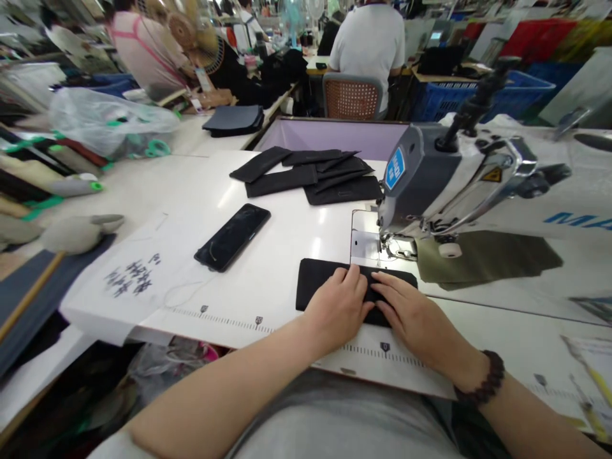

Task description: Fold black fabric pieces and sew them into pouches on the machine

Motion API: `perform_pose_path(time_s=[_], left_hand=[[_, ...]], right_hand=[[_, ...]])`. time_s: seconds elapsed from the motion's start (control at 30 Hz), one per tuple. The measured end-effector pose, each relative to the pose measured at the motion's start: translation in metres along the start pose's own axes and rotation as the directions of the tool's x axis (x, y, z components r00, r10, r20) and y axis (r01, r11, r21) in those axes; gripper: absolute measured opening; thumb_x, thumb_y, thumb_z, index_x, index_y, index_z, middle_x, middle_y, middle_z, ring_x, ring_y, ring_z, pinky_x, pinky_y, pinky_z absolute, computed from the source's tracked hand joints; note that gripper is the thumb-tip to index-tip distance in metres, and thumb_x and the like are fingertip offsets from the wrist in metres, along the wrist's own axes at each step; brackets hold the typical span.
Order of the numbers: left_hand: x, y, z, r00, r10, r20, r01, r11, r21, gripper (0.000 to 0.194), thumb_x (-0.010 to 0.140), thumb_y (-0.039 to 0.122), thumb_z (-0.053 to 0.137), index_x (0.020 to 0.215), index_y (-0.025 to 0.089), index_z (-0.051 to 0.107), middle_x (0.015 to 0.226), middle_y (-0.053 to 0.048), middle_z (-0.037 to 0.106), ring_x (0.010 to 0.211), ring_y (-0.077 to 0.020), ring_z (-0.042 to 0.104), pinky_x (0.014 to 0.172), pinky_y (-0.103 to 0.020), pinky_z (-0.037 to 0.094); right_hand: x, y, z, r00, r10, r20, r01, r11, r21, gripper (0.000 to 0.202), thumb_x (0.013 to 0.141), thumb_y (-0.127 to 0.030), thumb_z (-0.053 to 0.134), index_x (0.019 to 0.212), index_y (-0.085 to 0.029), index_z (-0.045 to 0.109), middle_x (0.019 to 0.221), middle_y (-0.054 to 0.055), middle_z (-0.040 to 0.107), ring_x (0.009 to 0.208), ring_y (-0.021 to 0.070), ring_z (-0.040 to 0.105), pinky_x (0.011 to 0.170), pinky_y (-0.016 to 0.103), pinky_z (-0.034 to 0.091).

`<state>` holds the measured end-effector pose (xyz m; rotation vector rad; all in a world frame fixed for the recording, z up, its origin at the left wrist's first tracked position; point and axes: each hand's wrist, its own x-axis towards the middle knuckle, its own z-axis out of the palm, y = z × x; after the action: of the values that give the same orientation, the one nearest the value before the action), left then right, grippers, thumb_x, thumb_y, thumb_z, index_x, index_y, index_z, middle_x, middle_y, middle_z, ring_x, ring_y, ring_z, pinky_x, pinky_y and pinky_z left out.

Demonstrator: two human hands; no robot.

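Note:
A folded black fabric piece (313,280) lies flat on the white sewing table, just in front of the sewing machine (421,172). My left hand (337,303) presses on its middle, fingers bunched with the thumb alongside. From the other side my right hand (406,312) grips the same fabric, its fingertips close to those of the left. The presser foot (400,247) and the lit needle area are just beyond the fabric, apart from my fingers. Part of the fabric is hidden under both hands.
Behind the hands are several black fabric pieces (306,172) in a loose pile. A phone (233,237) rests on the left. Olive fabric (488,258) lies under the machine arm. Thread cones (71,172) and a plastic bag (109,121) stand far left. Other people sit beyond.

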<state>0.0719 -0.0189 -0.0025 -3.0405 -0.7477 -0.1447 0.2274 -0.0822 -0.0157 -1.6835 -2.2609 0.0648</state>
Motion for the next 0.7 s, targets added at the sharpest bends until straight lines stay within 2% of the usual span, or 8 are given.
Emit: perform_pose_path(time_s=[0.13, 0.3, 0.4, 0.5, 0.63, 0.7], left_hand=[[-0.005, 0.0, 0.01, 0.993, -0.115, -0.022, 0.113, 0.991, -0.068, 0.046, 0.088, 0.037, 0.037, 0.122, 0.006, 0.038, 0.126, -0.015, 0.041, 0.108, -0.0257, 0.041, 0.089, -0.037, 0.036], [-0.006, -0.002, 0.013, 0.986, -0.165, -0.001, 0.163, 0.978, -0.127, 0.053, 0.087, 0.044, 0.037, 0.127, 0.009, 0.033, 0.134, -0.015, 0.033, 0.12, -0.0256, 0.034, 0.097, -0.039, 0.03], [-0.014, -0.014, 0.013, 0.98, -0.199, 0.008, 0.199, 0.975, -0.095, 0.067, 0.082, 0.053, 0.041, 0.128, 0.007, 0.032, 0.138, -0.018, 0.026, 0.127, -0.0287, 0.023, 0.101, -0.043, 0.026], [-0.033, -0.034, 0.014, 0.965, -0.26, 0.03, 0.26, 0.965, -0.018, 0.077, 0.078, 0.058, 0.043, 0.129, 0.002, 0.029, 0.137, -0.022, 0.026, 0.128, -0.0311, 0.022, 0.101, -0.047, 0.026], [-0.055, -0.05, 0.008, 0.949, -0.311, -0.042, 0.314, 0.944, 0.097, 0.072, 0.08, 0.054, 0.043, 0.128, 0.002, 0.031, 0.136, -0.024, 0.025, 0.126, -0.0354, 0.023, 0.097, -0.051, 0.028], [-0.058, -0.047, 0.0, 0.972, -0.228, -0.052, 0.233, 0.966, 0.116, 0.056, 0.084, 0.041, 0.044, 0.128, 0.008, 0.033, 0.136, -0.021, 0.028, 0.122, -0.0338, 0.032, 0.094, -0.05, 0.033]], right_hand=[[-0.002, 0.002, 0.005, 0.999, -0.031, 0.015, 0.031, 0.999, -0.044, 0.043, 0.084, -0.033, 0.041, 0.118, -0.007, 0.046, 0.117, 0.017, 0.05, 0.109, 0.0248, 0.045, 0.094, 0.044, 0.037], [-0.005, 0.004, 0.013, 0.998, -0.035, 0.043, 0.04, 0.99, -0.133, 0.052, 0.084, -0.037, 0.041, 0.128, -0.01, 0.035, 0.133, 0.016, 0.035, 0.126, 0.0268, 0.024, 0.099, 0.05, 0.027], [-0.005, 0.003, 0.013, 0.997, -0.023, 0.073, 0.035, 0.985, -0.168, 0.052, 0.084, -0.036, 0.04, 0.129, -0.01, 0.034, 0.135, 0.016, 0.032, 0.127, 0.0275, 0.022, 0.099, 0.052, 0.023], [-0.004, 0.002, 0.01, 0.997, -0.011, 0.081, 0.024, 0.986, -0.165, 0.05, 0.084, -0.035, 0.04, 0.128, -0.012, 0.035, 0.136, 0.016, 0.031, 0.128, 0.0271, 0.021, 0.099, 0.053, 0.021], [-0.002, 0.0, 0.008, 0.996, 0.008, 0.087, 0.004, 0.99, -0.139, 0.05, 0.084, -0.034, 0.041, 0.128, -0.012, 0.035, 0.137, 0.015, 0.031, 0.128, 0.0265, 0.02, 0.1, 0.052, 0.02], [-0.002, -0.002, 0.007, 0.997, 0.025, 0.08, -0.016, 0.994, -0.111, 0.049, 0.083, -0.033, 0.043, 0.128, -0.013, 0.036, 0.137, 0.015, 0.03, 0.128, 0.0272, 0.02, 0.1, 0.052, 0.021]])
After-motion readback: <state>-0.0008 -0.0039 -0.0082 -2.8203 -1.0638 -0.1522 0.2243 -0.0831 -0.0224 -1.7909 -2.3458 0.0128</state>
